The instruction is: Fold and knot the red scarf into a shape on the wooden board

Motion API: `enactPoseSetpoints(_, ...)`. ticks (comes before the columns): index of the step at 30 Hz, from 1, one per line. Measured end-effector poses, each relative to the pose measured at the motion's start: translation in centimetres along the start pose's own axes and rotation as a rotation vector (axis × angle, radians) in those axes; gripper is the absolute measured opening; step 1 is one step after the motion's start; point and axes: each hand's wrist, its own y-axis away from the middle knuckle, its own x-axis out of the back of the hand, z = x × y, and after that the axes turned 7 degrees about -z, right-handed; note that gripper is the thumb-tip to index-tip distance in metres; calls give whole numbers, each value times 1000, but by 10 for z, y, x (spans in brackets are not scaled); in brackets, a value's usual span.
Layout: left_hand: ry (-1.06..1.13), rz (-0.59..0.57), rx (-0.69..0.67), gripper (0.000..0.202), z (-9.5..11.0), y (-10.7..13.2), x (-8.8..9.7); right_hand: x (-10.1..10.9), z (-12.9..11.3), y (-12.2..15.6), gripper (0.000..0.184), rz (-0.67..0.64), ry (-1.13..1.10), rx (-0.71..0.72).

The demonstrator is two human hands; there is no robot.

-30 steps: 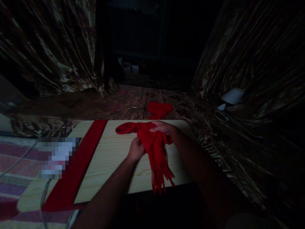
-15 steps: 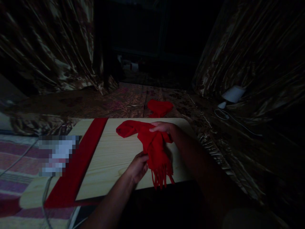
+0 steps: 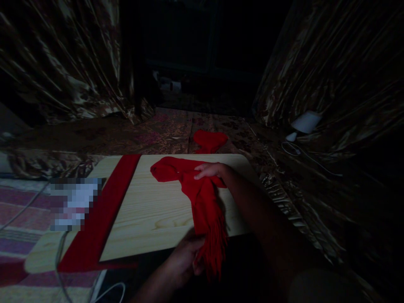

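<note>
A red fringed scarf lies looped across the pale wooden board, its fringed end hanging over the near edge. My left hand is closed on the scarf's side edge beside the fringe, low and near the front of the board. Farther up, my right hand grips the scarf at its folded part, with the fingers pointing left. The loop of the scarf extends left from there. Some of the fingers of both hands are hidden by cloth or shadow.
A red cloth strip crosses the board's left side. Beside it is a blurred-out pale item with a cable. Another red cloth lies beyond the board. A white lamp with a cord stands at right, near dark curtains.
My left hand has moved down toward me, drawing the fringed end out longer past the board's near edge. My right hand has stayed nearly in place on the scarf.
</note>
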Motion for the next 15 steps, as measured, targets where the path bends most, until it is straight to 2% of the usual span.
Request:
enactPoseSetpoints(2,-106,-7,25,43,-6,10,6,0,0,-5,38,-72,196,-55)
enactPoseSetpoints(4,-337,-74,68,47,-3,21,15,-2,-3,-6,40,-85,364,-101)
enactPoseSetpoints(6,-665,-181,104,41,9,31,24,-8,-5,0,46,-47,470,-100)
enactPoseSetpoints(7,-806,-192,87,39,18,34,27,-11,-6,5,50,-22,509,-84)
enactPoseSetpoints(9,-1012,-55,-46,41,39,36,32,-19,-6,19,52,58,595,-49)
enactPoseSetpoints(11,-1132,183,-257,38,61,29,34,-27,-2,34,46,232,691,-47)
enactPoseSetpoints(13,-1244,351,-463,36,79,15,35,-30,6,48,40,482,775,-128)
enactPoseSetpoints(14,-1321,402,-564,36,85,5,35,-30,11,54,39,603,804,-198)
enactPoseSetpoints(15,-1410,399,-639,40,90,-5,35,-29,17,58,37,699,821,-274)
